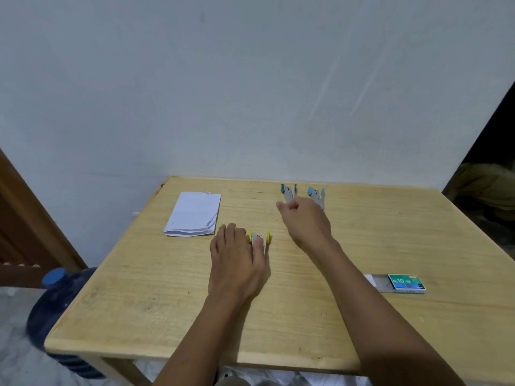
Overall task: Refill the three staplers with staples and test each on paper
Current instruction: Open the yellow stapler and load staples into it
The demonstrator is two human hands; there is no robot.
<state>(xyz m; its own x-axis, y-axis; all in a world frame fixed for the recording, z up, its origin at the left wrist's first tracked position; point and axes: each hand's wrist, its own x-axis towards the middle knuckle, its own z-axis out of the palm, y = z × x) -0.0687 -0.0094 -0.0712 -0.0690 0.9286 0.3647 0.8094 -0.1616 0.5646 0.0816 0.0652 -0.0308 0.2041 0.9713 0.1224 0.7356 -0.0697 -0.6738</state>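
Left hand is lying flat near the middle of the table, fingers relaxed, thumb resting on the yellow stapler. Right hand is reaching toward the table's far edge, fingers curling at the first blue stapler, beside the second blue stapler; a grip cannot be confirmed. The paper stack is lying at the table's far left.

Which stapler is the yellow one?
The yellow stapler is the one under the left hand, nearest the person. The two blue staplers lie farther back, by the right hand.
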